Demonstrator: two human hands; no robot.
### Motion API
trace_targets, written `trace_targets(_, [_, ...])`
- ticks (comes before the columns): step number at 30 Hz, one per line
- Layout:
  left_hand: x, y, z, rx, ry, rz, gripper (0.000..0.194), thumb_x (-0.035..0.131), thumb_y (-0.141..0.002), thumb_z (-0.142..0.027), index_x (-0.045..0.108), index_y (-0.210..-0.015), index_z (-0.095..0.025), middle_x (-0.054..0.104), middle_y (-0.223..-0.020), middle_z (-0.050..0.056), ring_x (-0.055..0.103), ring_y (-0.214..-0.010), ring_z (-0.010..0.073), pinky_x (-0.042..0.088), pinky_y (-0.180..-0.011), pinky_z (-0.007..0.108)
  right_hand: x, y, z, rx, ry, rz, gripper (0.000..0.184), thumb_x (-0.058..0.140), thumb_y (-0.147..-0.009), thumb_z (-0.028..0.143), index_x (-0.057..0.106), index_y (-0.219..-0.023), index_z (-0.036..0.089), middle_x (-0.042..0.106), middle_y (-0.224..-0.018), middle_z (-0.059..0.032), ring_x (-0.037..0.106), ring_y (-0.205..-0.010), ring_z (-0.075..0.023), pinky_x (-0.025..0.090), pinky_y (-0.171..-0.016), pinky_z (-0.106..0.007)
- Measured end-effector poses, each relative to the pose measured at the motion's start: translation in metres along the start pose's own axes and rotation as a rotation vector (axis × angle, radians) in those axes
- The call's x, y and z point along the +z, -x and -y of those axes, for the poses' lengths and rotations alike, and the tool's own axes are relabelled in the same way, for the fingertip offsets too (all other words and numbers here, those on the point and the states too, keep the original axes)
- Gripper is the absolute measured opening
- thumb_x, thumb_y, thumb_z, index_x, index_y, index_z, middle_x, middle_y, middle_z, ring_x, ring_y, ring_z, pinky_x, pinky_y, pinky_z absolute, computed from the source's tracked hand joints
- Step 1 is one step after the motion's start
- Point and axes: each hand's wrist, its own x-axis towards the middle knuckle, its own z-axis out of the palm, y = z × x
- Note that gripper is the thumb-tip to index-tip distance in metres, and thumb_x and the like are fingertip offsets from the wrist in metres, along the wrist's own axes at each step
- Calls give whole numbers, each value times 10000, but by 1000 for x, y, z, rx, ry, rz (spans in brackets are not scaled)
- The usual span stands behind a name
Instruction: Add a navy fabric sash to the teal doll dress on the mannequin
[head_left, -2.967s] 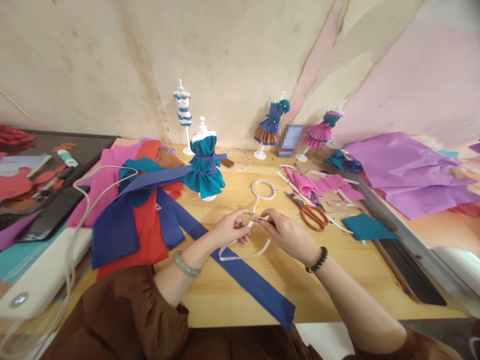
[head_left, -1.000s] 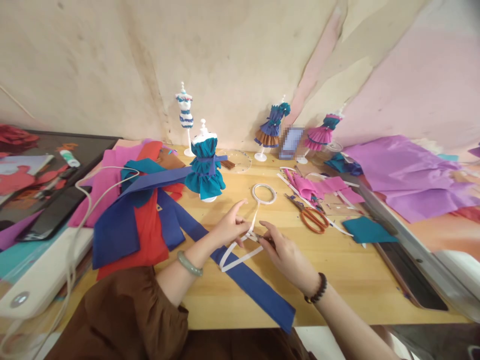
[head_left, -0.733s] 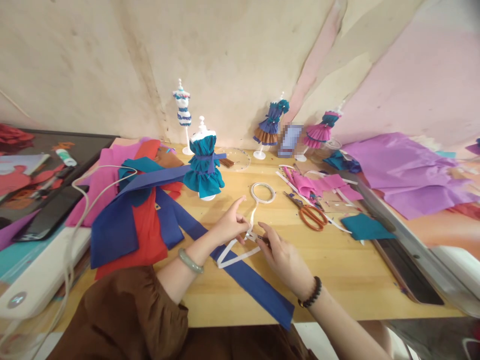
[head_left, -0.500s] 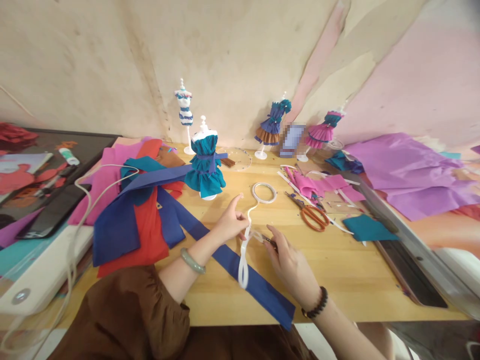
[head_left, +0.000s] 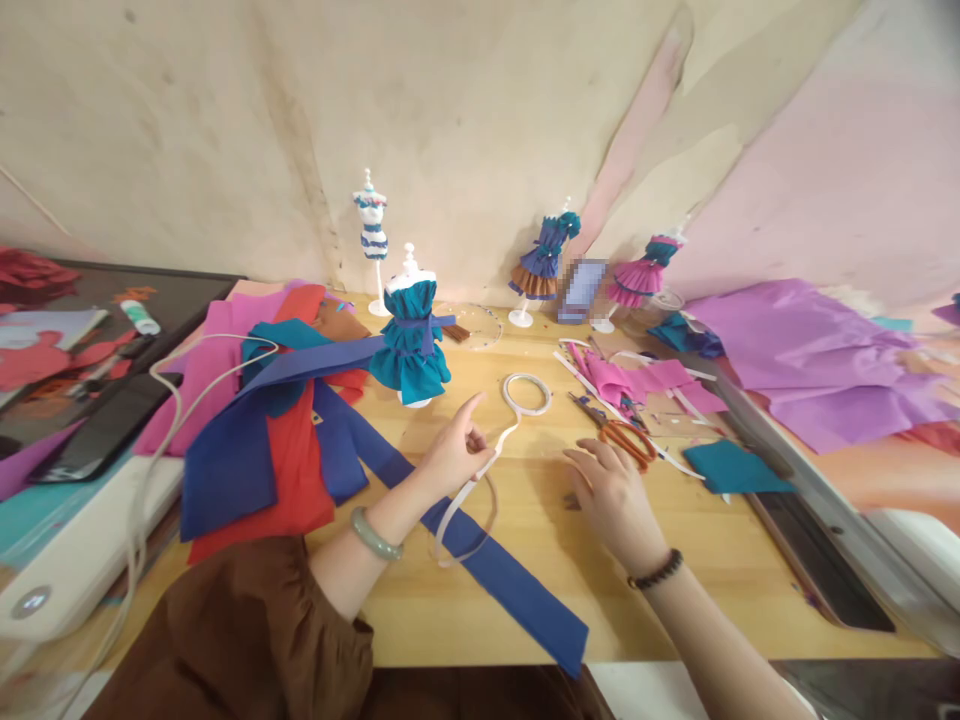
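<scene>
My left hand (head_left: 456, 452) pinches a white tape strip (head_left: 466, 497) that runs from a tape roll (head_left: 526, 393) on the wooden table (head_left: 675, 560). The strip's loose end curls in a loop over a long blue fabric strip (head_left: 495, 565). My right hand (head_left: 616, 494) hovers flat with its fingers spread, holding nothing, just short of the orange-handled scissors (head_left: 624, 436). A small mannequin in a teal ruffled dress (head_left: 409, 340) stands behind my left hand.
Blue, red and pink fabric (head_left: 262, 420) is piled at the left beside a white cable (head_left: 161, 400) and a dark tablet (head_left: 105, 425). Three more dressed mannequins (head_left: 546, 255) stand by the wall. Pink scraps (head_left: 637, 378), a teal piece (head_left: 731, 468) and purple fabric (head_left: 817, 360) lie at the right.
My right hand has let go of the tape and the small tool it held and moved right toward the scissors, now open. The tape's loose end has dropped into a loop under my left hand.
</scene>
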Motion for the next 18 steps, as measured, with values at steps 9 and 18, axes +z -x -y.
trace_targets(9, [-7,8,-5,231,-331,-42,659,575,-827,-193,362,-1449,-251,663,-871,3,601,-781,151,468,-808,296,42,-97,1,-21,-4,245,261,428,-900,86,659,-996,158,642,-1008,-138,607,-918,-225,462,-838,-332])
trace_targets(18, [-2,11,-3,170,-71,-45,577,557,-854,-256,407,-1411,-237,671,-957,53,619,-766,150,504,-677,266,53,-157,-30,128,-205,165,342,437,-805,21,663,-1039,125,642,-1092,-171,606,-1039,-244,448,-935,-373])
